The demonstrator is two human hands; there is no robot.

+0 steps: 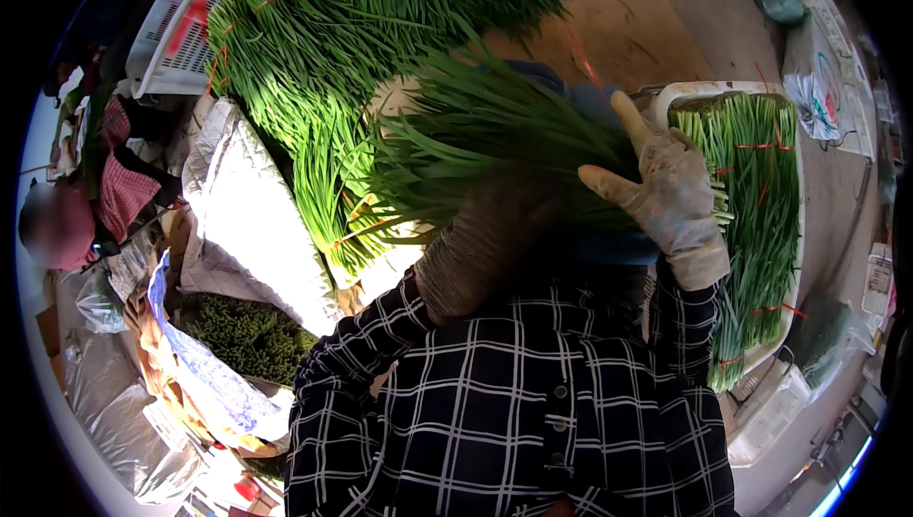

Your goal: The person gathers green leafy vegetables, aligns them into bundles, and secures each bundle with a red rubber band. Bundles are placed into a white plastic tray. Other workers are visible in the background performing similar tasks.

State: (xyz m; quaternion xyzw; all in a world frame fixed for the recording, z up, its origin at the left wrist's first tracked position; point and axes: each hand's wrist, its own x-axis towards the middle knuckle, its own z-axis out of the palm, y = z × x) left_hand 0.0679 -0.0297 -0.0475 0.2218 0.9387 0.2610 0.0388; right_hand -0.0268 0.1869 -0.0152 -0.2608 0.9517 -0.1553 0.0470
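A bundle of long green leaves, probably garlic chives (456,124), lies across my lap, leaf tips to the left. My right hand (663,185), in a stained pale rubber glove, rests over the stem end with thumb and forefinger spread wide. Cut stems show just past its far side. A blurred red string (585,60) runs close to the forefinger tip. My left hand (492,231) wears a dark knitted glove or sleeve and lies against the bundle's near side. Shadow and blur hide its fingers, so its grip is unclear.
At right, a white crate (799,231) holds tied green bundles (756,217). More bundles (321,53) are piled at upper left, by a white slotted crate (189,17). A quilted sheet (242,210) covers part of the left side. Another person (68,224) is at far left.
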